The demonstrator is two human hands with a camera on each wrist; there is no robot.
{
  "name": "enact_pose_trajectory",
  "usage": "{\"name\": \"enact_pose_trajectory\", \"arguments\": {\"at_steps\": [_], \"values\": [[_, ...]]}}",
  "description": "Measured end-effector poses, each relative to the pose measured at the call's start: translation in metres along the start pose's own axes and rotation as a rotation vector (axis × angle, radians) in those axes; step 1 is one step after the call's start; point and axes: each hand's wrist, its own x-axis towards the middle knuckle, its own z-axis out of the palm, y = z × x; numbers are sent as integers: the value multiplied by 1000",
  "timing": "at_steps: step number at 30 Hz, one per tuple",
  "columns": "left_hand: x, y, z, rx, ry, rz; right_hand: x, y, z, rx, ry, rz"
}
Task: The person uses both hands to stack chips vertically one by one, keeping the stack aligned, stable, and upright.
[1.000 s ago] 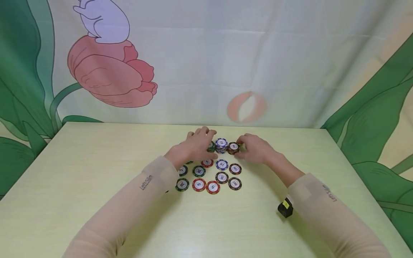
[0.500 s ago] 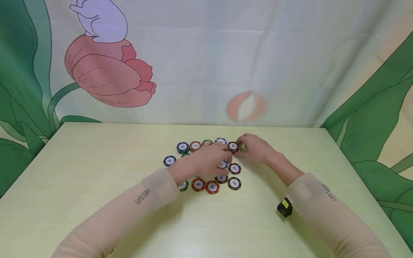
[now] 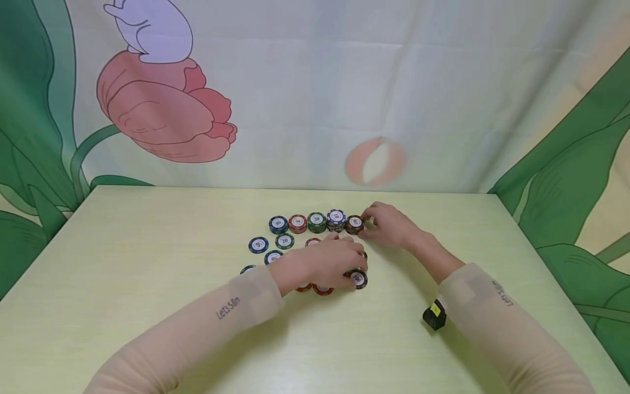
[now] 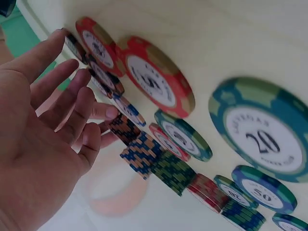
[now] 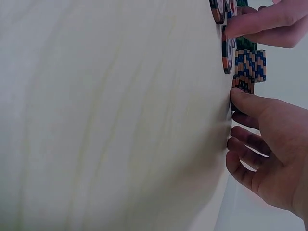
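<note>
My right hand (image 3: pixel 389 224) pinches the stack of black 100 poker chips (image 3: pixel 354 224) between thumb and fingers, at the right end of a row of stacks. My left hand (image 3: pixel 332 264) reaches low over the loose chips, fingers spread and slightly bent, gripping nothing. Its thumb tip is right by a loose black 100 chip (image 3: pixel 360 279). Under this hand in the head view, several chips are partly hidden. The left wrist view shows them flat on the table: a red 5 chip (image 4: pixel 151 79), a green 20 chip (image 4: pixel 264 137) and black ones near the fingertips.
Left of the black stack stand the blue 10 stack (image 3: pixel 336 218), green 20 stack (image 3: pixel 317 221), red 5 stack (image 3: pixel 297 222) and blue-green 50 stack (image 3: pixel 278 224). Loose 50 (image 3: pixel 258 245) and 20 chips (image 3: pixel 284 241) lie in front. A small black box (image 3: pixel 435 316) is beside the right sleeve.
My left hand has moved from the green stack at the back toward me and right, over the loose black chips, uncovering the row. My right hand stays at the black stack.
</note>
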Motion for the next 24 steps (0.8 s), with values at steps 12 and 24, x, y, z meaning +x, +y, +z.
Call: {"name": "enact_pose_trajectory", "arguments": {"at_steps": [12, 24], "values": [[0, 5, 7, 21, 3, -5, -1, 2, 3, 11, -8, 16], [3, 8, 6, 105, -9, 9, 1, 3, 3, 9, -6, 6]]}}
